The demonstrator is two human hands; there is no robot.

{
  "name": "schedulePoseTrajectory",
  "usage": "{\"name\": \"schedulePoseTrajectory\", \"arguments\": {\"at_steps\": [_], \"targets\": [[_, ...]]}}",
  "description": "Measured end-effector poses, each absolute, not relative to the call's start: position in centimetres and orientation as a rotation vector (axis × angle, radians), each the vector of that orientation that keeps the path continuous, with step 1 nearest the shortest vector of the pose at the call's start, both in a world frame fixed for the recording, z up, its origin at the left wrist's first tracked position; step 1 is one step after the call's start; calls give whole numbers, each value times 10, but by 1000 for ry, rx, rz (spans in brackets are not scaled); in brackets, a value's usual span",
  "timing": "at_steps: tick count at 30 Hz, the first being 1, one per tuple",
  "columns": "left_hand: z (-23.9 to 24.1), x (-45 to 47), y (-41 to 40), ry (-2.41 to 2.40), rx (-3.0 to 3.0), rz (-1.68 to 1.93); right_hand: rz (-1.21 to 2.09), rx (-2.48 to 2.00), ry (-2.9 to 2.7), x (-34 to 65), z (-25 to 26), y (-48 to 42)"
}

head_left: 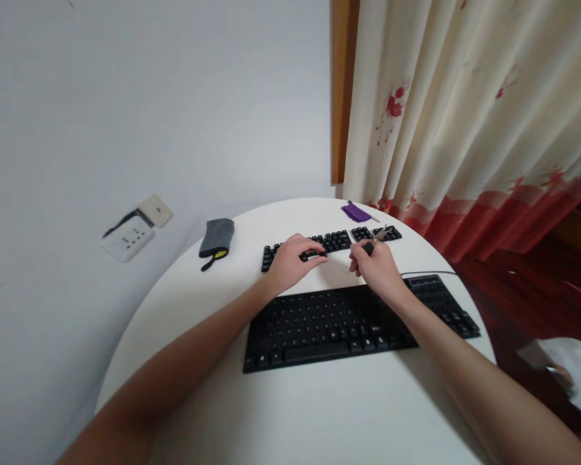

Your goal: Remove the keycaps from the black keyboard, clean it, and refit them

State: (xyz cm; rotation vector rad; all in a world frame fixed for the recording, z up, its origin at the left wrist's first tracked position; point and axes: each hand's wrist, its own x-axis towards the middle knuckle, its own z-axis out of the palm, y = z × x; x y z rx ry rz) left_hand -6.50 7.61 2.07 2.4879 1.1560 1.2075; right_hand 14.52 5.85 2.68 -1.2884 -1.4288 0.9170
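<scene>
My left hand [295,258] curls beside blocky black keycaps [337,241], its grip unclear; my right hand [375,263] clasps a dark, metal-tipped tool [368,247].

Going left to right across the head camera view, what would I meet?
Wall socket, grey pouch, left hand, right hand, the keyboard's number pad, white object at the lower right edge.

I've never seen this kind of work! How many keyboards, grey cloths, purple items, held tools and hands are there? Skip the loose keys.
Keyboard: 1
Grey cloth: 1
Purple item: 1
Black-handled tool, held: 1
Hands: 2, the left hand and right hand
Total: 6
</scene>
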Motion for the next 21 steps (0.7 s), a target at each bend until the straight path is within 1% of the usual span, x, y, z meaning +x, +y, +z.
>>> {"name": "schedulePoseTrajectory", "arguments": {"at_steps": [6,10,21], "targets": [[15,-57,92,1175,2863,846,848,-1237,-1390,150,25,63],[8,-58,103,1175,2960,665,834,-1223,-1416,150,26,62],[-11,-79,106,1276,2893,701,870,-1196,-1389,148,33,59]]}}
